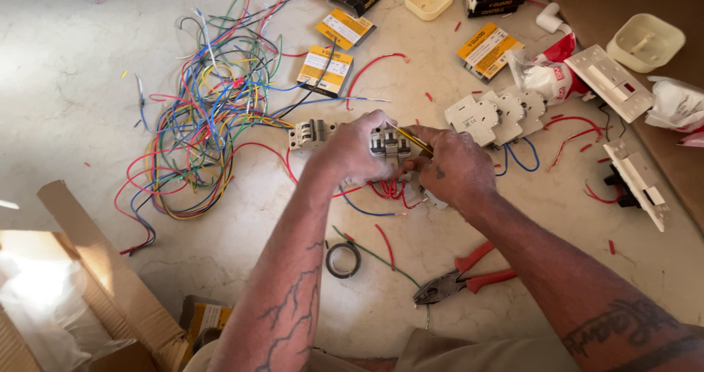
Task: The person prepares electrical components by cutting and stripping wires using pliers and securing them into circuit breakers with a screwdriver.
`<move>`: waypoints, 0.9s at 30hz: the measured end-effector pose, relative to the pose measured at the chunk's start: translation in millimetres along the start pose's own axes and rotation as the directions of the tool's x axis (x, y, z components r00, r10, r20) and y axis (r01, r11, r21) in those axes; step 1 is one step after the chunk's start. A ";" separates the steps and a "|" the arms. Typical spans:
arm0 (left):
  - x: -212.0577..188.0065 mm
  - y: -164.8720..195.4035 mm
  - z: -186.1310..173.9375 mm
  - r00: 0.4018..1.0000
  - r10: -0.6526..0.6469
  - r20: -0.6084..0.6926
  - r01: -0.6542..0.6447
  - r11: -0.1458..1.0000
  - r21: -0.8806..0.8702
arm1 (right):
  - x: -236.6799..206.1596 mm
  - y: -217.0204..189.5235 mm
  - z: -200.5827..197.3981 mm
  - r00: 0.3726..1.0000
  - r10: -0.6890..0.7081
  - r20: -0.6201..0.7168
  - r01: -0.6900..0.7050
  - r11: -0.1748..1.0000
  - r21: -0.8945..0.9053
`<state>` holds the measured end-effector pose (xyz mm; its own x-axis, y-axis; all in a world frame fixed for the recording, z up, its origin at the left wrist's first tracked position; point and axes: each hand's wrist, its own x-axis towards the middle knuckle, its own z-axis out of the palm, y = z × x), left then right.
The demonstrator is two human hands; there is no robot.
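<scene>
My left hand (352, 148) grips a grey circuit breaker block (389, 146) on the pale stone floor. My right hand (453, 168) holds a yellow-handled screwdriver (411, 139) whose tip points into the top of that block. Short red wires (389, 190) hang from the block beneath my hands. A second breaker (310, 133) lies just left of my left hand.
A tangle of coloured wires (209, 108) covers the floor at left. Red-handled pliers (462, 276) and a black tape roll (342, 259) lie near me. White switch modules (497, 115), yellow-and-black boxes (325, 70), wall plates (636, 181) and a cardboard box (88, 284) surround the spot.
</scene>
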<state>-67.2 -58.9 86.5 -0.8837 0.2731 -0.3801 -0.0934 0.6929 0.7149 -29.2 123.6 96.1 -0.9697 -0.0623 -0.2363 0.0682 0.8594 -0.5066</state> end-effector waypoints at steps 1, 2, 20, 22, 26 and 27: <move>-0.7 -0.3 -2.6 1.000 -0.009 0.019 0.010 0.997 -0.077 | -0.1 0.3 0.6 1.000 -0.012 -0.014 0.012 1.000 -0.002; -0.6 0.2 -4.3 0.999 -0.015 0.039 0.020 0.988 -0.153 | -0.1 0.8 1.2 0.999 -0.024 -0.030 0.024 1.000 -0.003; 0.5 4.9 18.1 0.989 0.021 -0.144 0.022 0.957 0.290 | 12.7 19.6 19.7 1.000 0.008 0.018 -0.015 0.927 0.374; 1.8 -1.3 20.5 0.995 0.036 -0.088 -0.008 0.954 0.300 | 11.7 19.7 21.6 0.999 -0.032 -0.043 0.044 0.943 0.330; 7.6 -13.5 26.2 0.992 0.126 0.018 -0.127 0.972 0.195 | 10.6 20.8 25.1 1.000 0.030 -0.004 -0.027 0.942 0.336; 9.5 -16.2 25.8 0.989 0.146 0.038 -0.149 0.978 0.145 | 11.2 21.3 25.1 1.000 0.002 -0.015 0.003 0.940 0.342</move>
<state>-62.3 -50.2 56.1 -0.8700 0.3959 -0.2938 0.1074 0.7338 0.6708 -32.6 128.5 61.8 -0.9730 -0.0530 -0.2246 0.1410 0.6341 -0.7603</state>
